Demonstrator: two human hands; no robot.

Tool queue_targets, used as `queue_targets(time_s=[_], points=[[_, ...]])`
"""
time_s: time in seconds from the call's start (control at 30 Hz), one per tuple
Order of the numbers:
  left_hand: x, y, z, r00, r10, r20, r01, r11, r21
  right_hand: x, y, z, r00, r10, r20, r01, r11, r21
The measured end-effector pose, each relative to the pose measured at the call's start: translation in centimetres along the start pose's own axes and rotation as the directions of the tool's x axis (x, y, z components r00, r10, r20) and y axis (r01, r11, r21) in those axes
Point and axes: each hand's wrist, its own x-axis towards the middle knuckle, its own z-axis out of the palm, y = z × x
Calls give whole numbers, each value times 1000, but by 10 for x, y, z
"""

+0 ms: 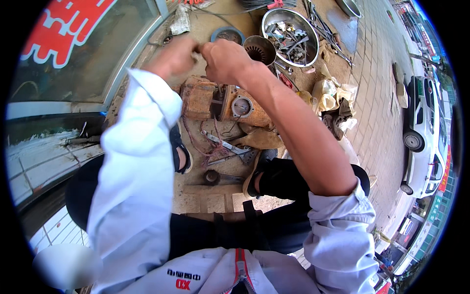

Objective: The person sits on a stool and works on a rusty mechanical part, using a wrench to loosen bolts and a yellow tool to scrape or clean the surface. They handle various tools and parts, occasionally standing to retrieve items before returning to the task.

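Note:
My left hand (pixel 174 58) and my right hand (pixel 224 60) are raised side by side, knuckles nearly meeting. Both look closed, as if pinching something between them, but it is too small or hidden to make out. Motion blurs the left one a little. Below them on the ground lies a rusty orange machine housing (pixel 198 100), with a round metal-rimmed opening (pixel 242 106) on its upper side. A reddish rope (pixel 190 133) and a long silvery hand tool (pixel 223 142) lie between it and my feet. Closer to me is a tool with a round dark head (pixel 211 177).
Beyond my hands stand a blue-rimmed bowl (pixel 214 35), a brown slotted cylinder (pixel 267 43) and a steel basin (pixel 316 49) of small metal parts. Crumpled bags (pixel 338 93) sit at right. A glass door (pixel 117 54) borders the left; a white car (pixel 426 132) is parked far right.

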Motion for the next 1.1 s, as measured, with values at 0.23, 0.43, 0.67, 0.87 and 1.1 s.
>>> queue_targets(time_s=[0.23, 0.43, 0.67, 0.87, 1.1], points=[[-72, 145, -191, 944, 236, -231, -146, 926, 348, -21, 11, -10, 975, 224, -9, -224, 975, 7], [-144, 144, -170, 909, 179, -376, 7, 896, 444, -8, -8, -3, 997, 69, -30, -71, 995, -73], [-136, 196, -183, 913, -6, -407, 156, 929, 337, 5, -9, 2, 996, -92, -19, 91, 994, -62], [-119, 213, -196, 925, -139, -355, 161, 986, 33, -2, -26, -12, 993, 82, 86, -65, 981, -184], [-111, 201, -189, 878, -136, -460, 118, 991, -66, 7, -18, -5, 994, -14, 112, 35, 982, -184]])
